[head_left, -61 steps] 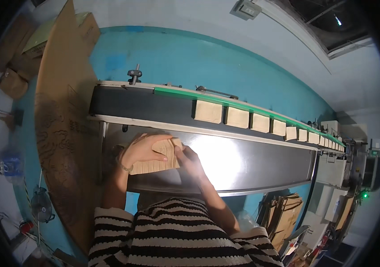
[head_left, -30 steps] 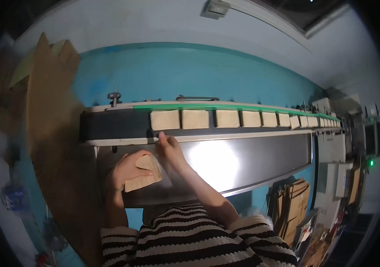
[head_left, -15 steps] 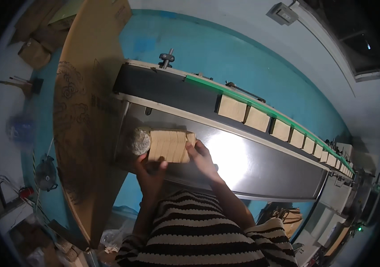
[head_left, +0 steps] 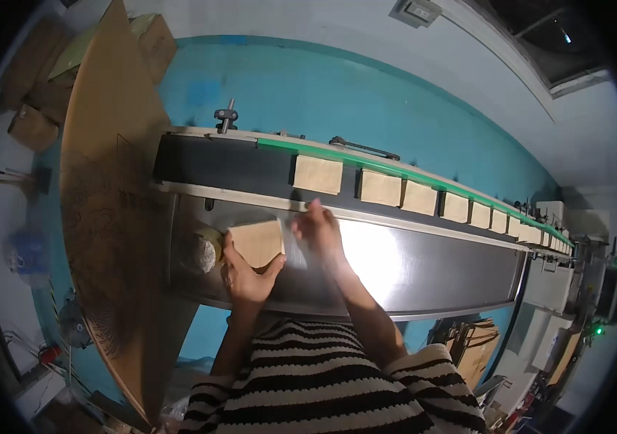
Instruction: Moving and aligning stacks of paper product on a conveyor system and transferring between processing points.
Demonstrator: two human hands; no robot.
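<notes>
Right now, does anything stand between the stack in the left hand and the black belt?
Yes: the pale rail along the near edge of the black belt. The right hand is right of the stack.

Turquoise wall [head_left: 366, 105], white higher up

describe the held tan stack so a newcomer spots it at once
Below the long black belt runs a shiny metal tray. Toward its left end, the left hand grips the tan stack, right of a round whitish object. Unlike the tan pieces lined up on the belt, it is held.
</notes>
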